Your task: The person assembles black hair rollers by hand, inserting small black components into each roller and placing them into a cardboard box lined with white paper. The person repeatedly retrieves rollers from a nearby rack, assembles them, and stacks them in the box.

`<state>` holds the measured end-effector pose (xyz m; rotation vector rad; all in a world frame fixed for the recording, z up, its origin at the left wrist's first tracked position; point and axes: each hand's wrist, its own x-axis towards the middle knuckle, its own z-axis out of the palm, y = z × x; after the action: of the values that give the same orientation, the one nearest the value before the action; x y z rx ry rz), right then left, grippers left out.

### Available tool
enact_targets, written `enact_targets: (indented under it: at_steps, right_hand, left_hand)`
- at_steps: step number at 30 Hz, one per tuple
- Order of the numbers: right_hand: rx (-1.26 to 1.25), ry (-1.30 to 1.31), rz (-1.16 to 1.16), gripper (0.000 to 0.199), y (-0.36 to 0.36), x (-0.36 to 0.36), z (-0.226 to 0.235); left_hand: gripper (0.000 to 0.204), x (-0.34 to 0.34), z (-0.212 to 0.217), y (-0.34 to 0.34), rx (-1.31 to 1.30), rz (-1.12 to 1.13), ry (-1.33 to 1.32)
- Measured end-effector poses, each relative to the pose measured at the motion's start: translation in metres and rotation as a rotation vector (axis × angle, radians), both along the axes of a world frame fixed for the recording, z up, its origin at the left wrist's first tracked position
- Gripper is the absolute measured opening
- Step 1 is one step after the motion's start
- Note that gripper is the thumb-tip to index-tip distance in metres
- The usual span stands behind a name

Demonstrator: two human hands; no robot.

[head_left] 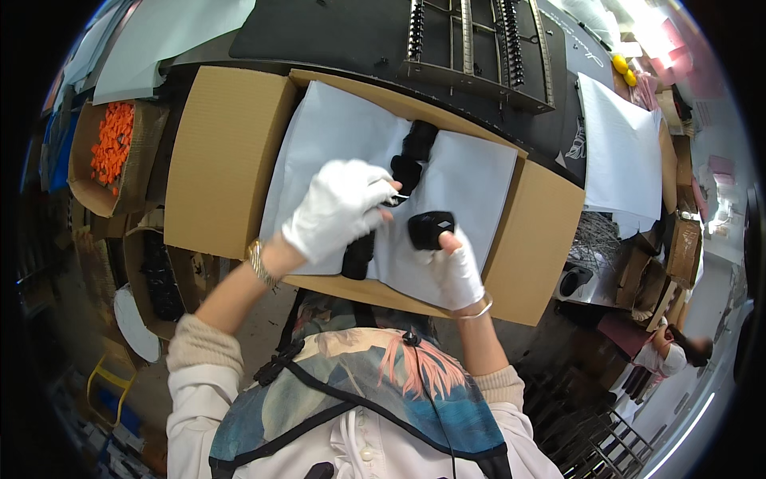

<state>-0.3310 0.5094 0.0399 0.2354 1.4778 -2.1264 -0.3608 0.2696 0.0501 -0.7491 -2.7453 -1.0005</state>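
Observation:
An open cardboard box (225, 156) lies before me, lined with white sheets (351, 120). Down its middle runs a row of dark pieces: a black piece (419, 140) at the far end, more behind my left hand, and another black piece (358, 257) near the front wall. My right hand (459, 275), in a white glove with bare fingertips, grips a glossy black rounded piece (429, 230) bearing a small pale diamond mark. Over the row, my gloved left hand (339, 206) is closed, its fingertips pinched around something small and pale that I cannot make out.
Beyond the box, a metal rack (479, 76) with dark coiled rows rests on a black work surface (319, 36). At left stands a carton of orange pieces (116, 144). White sheets (618, 148) hang at right. Another person (666, 351) is far off at right.

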Motion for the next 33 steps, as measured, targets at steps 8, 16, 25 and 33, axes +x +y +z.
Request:
enact_targets:
  at_steps: [8,16,25,33]
  right_hand:
    - [0.571,0.241,-0.027,0.036,0.018,-0.003,-0.02]
    - [1.014,0.764,0.211,0.038,0.002,0.001,-0.019]
    - [1.099,0.669,0.273,0.04,0.01,-0.005,-0.016]
    - [1.21,0.93,0.26,0.038,-0.006,-0.031,-0.023]
  left_hand:
    - [0.041,-0.047,-0.06,0.017,-0.564,-0.265,0.264]
    - [0.032,-0.065,-0.071,0.021,-0.501,-0.38,0.282]
    - [0.056,-0.068,-0.072,0.026,-0.591,-0.426,0.19]
    - [0.051,-0.076,-0.072,0.019,-0.413,-0.232,0.269]
